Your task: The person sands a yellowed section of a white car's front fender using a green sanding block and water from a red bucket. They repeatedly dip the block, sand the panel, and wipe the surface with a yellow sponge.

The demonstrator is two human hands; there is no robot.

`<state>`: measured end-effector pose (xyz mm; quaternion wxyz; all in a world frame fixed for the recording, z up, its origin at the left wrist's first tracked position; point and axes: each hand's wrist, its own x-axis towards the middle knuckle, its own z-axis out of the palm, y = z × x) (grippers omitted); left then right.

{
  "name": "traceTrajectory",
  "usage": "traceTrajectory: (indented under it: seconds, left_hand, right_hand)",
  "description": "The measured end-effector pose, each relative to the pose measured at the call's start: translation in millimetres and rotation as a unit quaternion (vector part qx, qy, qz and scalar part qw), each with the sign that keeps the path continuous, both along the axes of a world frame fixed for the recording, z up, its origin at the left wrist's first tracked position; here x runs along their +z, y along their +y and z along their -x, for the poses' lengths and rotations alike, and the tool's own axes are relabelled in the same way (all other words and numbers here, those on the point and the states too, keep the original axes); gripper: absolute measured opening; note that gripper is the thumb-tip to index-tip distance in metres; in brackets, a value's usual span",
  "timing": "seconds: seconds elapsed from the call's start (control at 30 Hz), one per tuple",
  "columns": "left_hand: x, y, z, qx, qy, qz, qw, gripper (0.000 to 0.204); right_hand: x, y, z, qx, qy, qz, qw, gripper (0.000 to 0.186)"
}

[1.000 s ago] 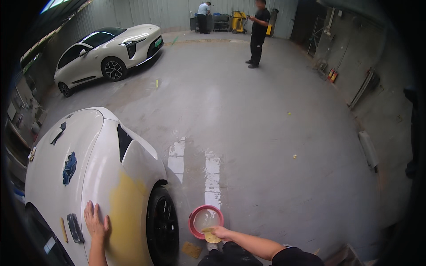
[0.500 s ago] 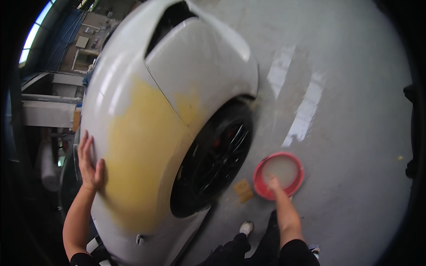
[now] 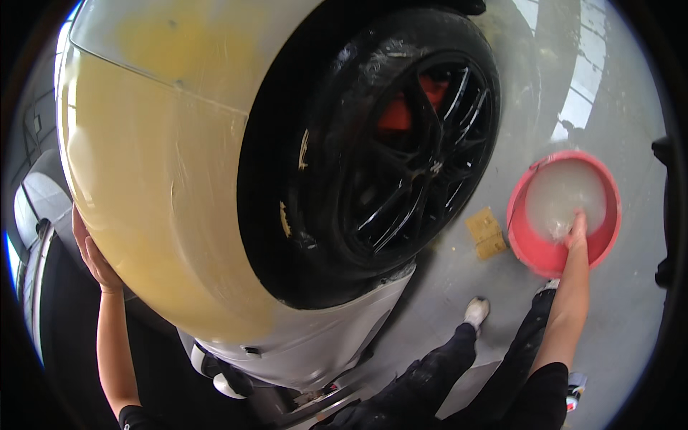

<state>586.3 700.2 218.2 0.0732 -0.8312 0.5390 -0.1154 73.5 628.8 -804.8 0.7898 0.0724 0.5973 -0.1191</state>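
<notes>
My left hand (image 3: 94, 251) rests on the outer side of a pale car fender (image 3: 143, 186), its fingers stretched out and partly hidden by the bodywork. A broad yellowish patch covers this fender around the wheel arch. On the right, my right hand (image 3: 575, 231) reaches down into a red bucket (image 3: 610, 236) of cloudy water (image 3: 562, 190). Its fingers are bent together at the water, with a whitish blur beside them. What they hold, if anything, I cannot make out.
A black wheel (image 3: 430, 168) with a red brake caliper (image 3: 412, 107) stands between my arms. On the grey floor, a tan block (image 3: 486, 233) lies left of the bucket. My white shoe (image 3: 476, 312) is close by, and a side mirror (image 3: 233, 383) juts out low on the left.
The view has come closer to the fender and wheel. My right hand is still in the bucket, bent at the water. My left hand still lies along the car's side.
</notes>
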Motion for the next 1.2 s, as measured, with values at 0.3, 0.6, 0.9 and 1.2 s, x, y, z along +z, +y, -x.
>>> traceTrajectory:
  seconds: [0.3,0.6,0.9,1.2]
  left_hand:
    - [-0.9,0.3,-11.2,-0.055,0.007,0.025,0.998,0.064]
    - [0.8,1.4,-15.7,-0.085,-0.069,-0.013,0.994,0.061]
    - [1.2,1.8,-16.1,-0.058,-0.036,0.001,0.998,0.063]
    - [1.9,0.8,-14.5,-0.052,0.044,0.018,0.997,0.066]
  right_hand:
    - [542.5,-0.5,-276.8,-0.171,-0.236,0.411,0.864,0.028]
    - [756.6,41.5,-381.7,-0.054,0.064,0.726,0.682,0.077]
    - [703.6,-85.1,-408.9,-0.22,-0.204,0.5,0.812,0.064]
    - [704.5,-86.4,-401.8,-0.016,-0.116,0.525,0.843,0.06]
